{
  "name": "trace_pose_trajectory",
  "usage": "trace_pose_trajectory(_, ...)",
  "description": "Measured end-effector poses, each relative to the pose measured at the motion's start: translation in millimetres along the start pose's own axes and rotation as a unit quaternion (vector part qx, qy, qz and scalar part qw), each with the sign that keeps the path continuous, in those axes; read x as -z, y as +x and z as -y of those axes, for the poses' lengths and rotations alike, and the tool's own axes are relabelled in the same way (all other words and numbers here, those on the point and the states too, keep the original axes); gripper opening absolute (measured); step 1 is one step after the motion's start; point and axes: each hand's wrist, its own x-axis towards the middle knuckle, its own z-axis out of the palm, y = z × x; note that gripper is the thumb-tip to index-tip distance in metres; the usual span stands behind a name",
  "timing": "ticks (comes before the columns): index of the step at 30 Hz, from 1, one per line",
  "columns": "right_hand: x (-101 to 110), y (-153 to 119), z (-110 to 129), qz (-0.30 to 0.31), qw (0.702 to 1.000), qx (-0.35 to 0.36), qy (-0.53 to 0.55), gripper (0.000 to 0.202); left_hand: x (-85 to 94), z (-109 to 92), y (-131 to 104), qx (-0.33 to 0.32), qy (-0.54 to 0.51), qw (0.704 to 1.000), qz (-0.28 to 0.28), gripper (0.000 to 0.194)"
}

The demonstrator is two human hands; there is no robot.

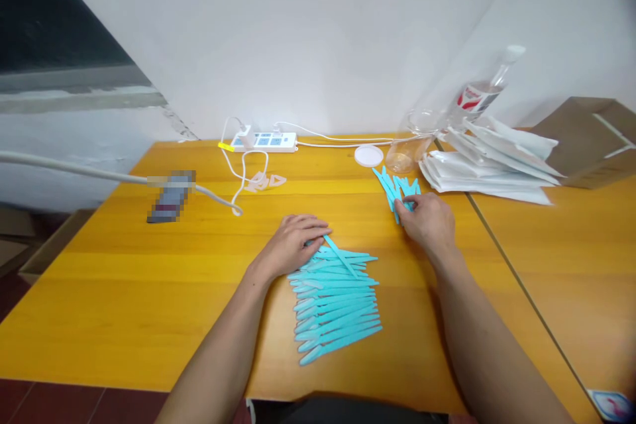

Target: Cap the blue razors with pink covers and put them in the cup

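Many flat turquoise sticks lie side by side in a stack on the wooden table, with one stick slanting across the top end. My left hand rests at the upper left of this stack, its fingers together and curved over the upper sticks; what is under them is partly hidden. Farther back on the right, a smaller loose pile of turquoise sticks lies in front of a clear jar. My right hand reaches into that pile, thumb and forefinger pinched at a stick's end.
Behind the small pile are a white round lid and a clear jar. White paper packets, a bottle and a cardboard box stand right. A power strip, cables and a phone are left.
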Motion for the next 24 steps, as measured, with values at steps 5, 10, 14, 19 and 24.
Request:
trace_pose_trajectory(5, 4.1, 3.8, -11.5, -0.039, 0.996, -0.075, -0.016, 0.053, 3.5, -5.8, 0.0, 0.022, 0.021, 1.000, -0.004, 0.023)
trace_pose_trajectory(10, 4.7, 7.0, -19.5, 0.029, 0.994, -0.096, -0.034, 0.049, 11.4, -4.6, -6.9, 0.041, -0.013, 0.999, 0.017, 0.024)
trace_pose_trajectory(14, 4.6, 8.4, -22.0, 0.035, 0.995, -0.082, -0.033, 0.044, 10.8, -1.9, -8.3, 0.033, -0.034, 0.999, 0.026, 0.025)
trace_pose_trajectory(19, 4.4, 10.9, -27.6, 0.044, 0.997, -0.060, -0.037, 0.038, 10.8, -4.6, -7.2, 0.033, -0.060, 0.997, 0.041, 0.022)
trace_pose_trajectory(24, 3.9, 12.8, -33.1, 0.041, 0.999, -0.029, -0.021, 0.032, 28.7, 13.0, -8.5, 0.091, -0.107, 0.990, -0.026, 0.028)
